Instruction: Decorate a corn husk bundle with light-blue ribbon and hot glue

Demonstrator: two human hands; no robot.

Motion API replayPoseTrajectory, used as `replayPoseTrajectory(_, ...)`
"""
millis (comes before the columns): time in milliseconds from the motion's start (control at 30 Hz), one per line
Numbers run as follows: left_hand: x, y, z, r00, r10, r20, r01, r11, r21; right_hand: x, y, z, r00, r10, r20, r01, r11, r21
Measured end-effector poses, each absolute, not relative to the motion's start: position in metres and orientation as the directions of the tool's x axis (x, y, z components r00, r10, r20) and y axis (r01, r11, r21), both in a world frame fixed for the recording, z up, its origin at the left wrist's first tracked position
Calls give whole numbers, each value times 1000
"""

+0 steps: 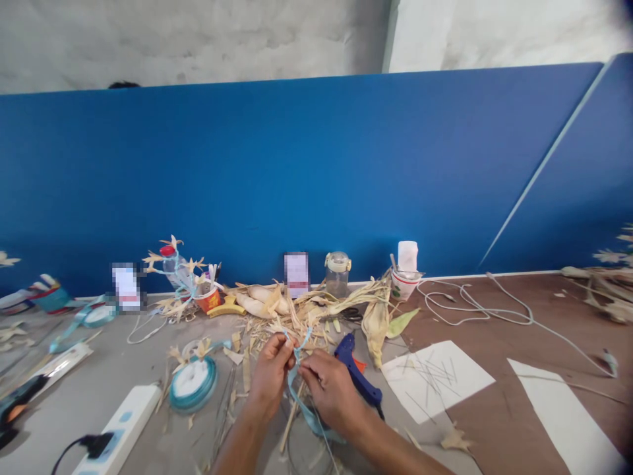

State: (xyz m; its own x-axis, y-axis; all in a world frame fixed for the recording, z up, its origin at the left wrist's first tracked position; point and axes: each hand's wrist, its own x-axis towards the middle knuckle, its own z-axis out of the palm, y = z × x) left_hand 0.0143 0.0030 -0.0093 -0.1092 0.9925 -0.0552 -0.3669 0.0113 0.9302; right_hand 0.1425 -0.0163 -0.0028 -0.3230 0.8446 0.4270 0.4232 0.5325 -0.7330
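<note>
My left hand [271,371] pinches a light-blue ribbon-wrapped stem [297,355], which forks near its top. Close beside it, my right hand [327,382] has its thumb and finger closed on the blue ribbon [307,410] at the same stem. The loose end of that ribbon trails down toward the table's front edge, along with thin wire. Just beyond my hands lies a heap of dried corn husks [316,310]. A spool of teal ribbon [193,386] rests left of my left hand. Right of my right hand is a blue glue gun [360,375].
At front left is a white power strip [132,412] with a black plug in it. White paper [420,389] with thin wires lies to the right. A jar [337,276], a cup [403,285] and a bottle [174,267] with husk flowers stand along the blue partition [316,171]. White cable [482,313] loops at right.
</note>
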Motion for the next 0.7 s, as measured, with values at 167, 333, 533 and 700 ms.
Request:
replayPoseTrajectory(167,13,4,-13,-107,993,-47,-318,11,948,145,-16,-1,-362,825,433,503,564,-655)
replayPoseTrajectory(333,12,4,-12,-79,997,19,-189,-34,981,150,-14,3,-397,796,457,574,604,-552)
replayPoseTrajectory(533,13,3,-9,-61,997,45,-113,-51,992,152,-12,2,-408,798,444,582,602,-547)
replayPoseTrajectory(700,13,4,-8,-64,997,51,-89,-56,994,153,-10,2,-395,800,451,571,598,-562)
